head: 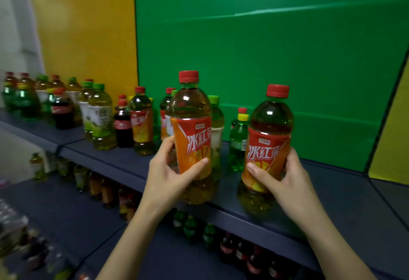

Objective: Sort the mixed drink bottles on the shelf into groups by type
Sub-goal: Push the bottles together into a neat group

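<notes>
My left hand (168, 175) grips an iced red tea bottle (191, 125) with a red cap and orange label, held upright above the front of the dark shelf (345, 200). My right hand (285, 182) grips a second, identical iced red tea bottle (269, 138) to its right, low over the shelf's front edge. Behind them stand a green-tea bottle (217, 129) with a white label and a small green soda bottle (238, 145) with a yellow cap. Further left on the shelf stand mixed bottles: another red tea (141, 125), small colas (122, 125) and green teas (99, 116).
A green back panel (265, 47) and a yellow one (88, 36) close the shelf behind. The shelf's right part holds no bottles. A lower shelf (66, 209) carries rows of tea, green soda and cola bottles (228, 246).
</notes>
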Demonstrator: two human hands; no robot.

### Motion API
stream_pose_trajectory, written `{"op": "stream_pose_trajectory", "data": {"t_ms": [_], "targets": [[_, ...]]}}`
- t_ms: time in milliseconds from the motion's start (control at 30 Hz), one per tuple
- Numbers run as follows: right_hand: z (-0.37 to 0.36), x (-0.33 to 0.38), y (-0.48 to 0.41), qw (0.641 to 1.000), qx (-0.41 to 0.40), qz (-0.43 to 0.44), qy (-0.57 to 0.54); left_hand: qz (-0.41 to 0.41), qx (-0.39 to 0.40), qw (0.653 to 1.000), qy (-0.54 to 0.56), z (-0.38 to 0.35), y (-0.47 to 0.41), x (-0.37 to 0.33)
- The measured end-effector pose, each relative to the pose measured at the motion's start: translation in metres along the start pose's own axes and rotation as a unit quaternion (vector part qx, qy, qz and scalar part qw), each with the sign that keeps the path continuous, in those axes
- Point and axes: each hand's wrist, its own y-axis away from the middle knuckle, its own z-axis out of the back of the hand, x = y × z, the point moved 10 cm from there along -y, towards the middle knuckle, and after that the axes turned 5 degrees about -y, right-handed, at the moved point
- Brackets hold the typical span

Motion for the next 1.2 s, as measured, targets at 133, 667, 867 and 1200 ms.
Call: {"op": "stream_pose_trajectory", "data": {"t_ms": [133,667,867,1200], "targets": [[-0.061,0.01,-0.005,0.999,0.037,0.014,-0.007,0.019,-0.036,0.999,-0.027,0.072,0.007,0.012],[-0.322,0.031,-0.007,0.997,0.063,0.01,-0.048,0.052,-0.069,0.991,-0.105,0.343,0.014,0.069],[-0.394,0.034,-0.026,0.996,0.074,0.007,-0.047,0.065,-0.086,0.989,-0.106,0.407,-0.003,0.108],[-0.509,0.006,-0.099,0.997,0.069,0.012,-0.033,0.069,-0.093,0.989,-0.094,0.475,-0.081,0.207]]}}
